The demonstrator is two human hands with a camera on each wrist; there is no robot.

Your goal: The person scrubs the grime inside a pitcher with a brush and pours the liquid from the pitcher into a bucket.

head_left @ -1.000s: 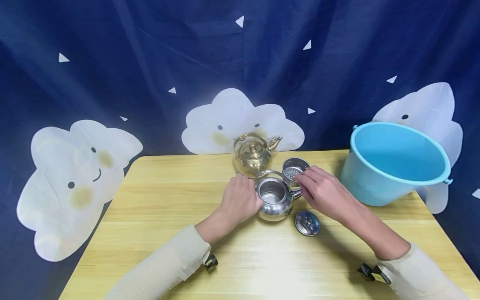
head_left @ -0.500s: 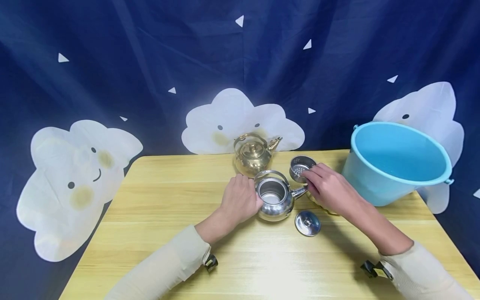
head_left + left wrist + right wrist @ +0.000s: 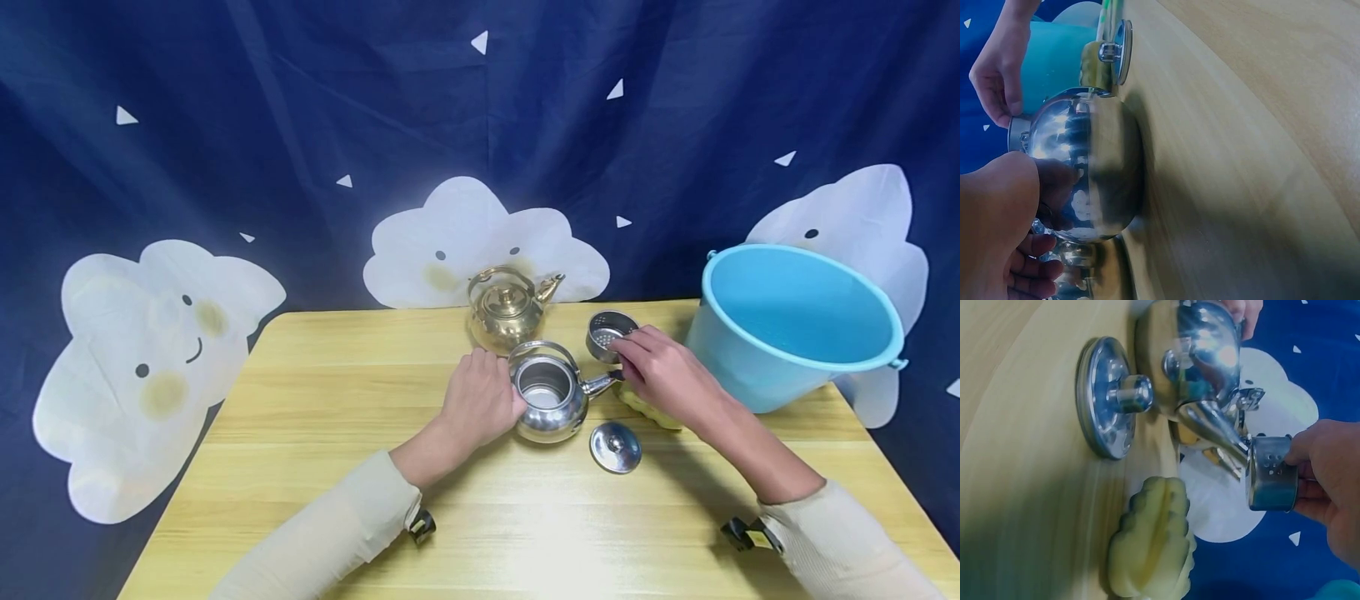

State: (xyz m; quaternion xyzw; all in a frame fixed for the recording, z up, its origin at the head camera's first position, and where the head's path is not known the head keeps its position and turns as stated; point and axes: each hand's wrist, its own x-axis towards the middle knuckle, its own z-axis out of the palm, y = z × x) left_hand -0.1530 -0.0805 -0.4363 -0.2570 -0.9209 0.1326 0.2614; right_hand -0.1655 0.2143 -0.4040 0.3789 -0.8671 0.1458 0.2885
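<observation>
My left hand (image 3: 483,400) grips the left side of a small steel teapot (image 3: 551,427), whose top is uncovered and whose hoop handle stands up at the back. Between thumb and fingers, my right hand (image 3: 667,379) pinches the rim of a perforated steel tea strainer (image 3: 604,342), held above and beyond the spout. In the right wrist view the strainer (image 3: 1272,475) overlaps the spout tip. The teapot's round knobbed lid (image 3: 615,447) lies on the table to the right of the pot. Fingers of the left hand (image 3: 1032,265) curl behind the pot in the left wrist view.
A brass teapot (image 3: 510,321) with its lid on stands behind the steel one. At the right rear is a big light-blue bucket (image 3: 723,367). A pale yellow, ridged, lumpy object (image 3: 1150,544) lies on the wooden table (image 3: 322,400), beneath the right hand.
My right hand has carried the strainer to the right, away from the teapot's mouth, bringing the spout and the yellow ridged object into sight. The left hand and teapot have stayed put.
</observation>
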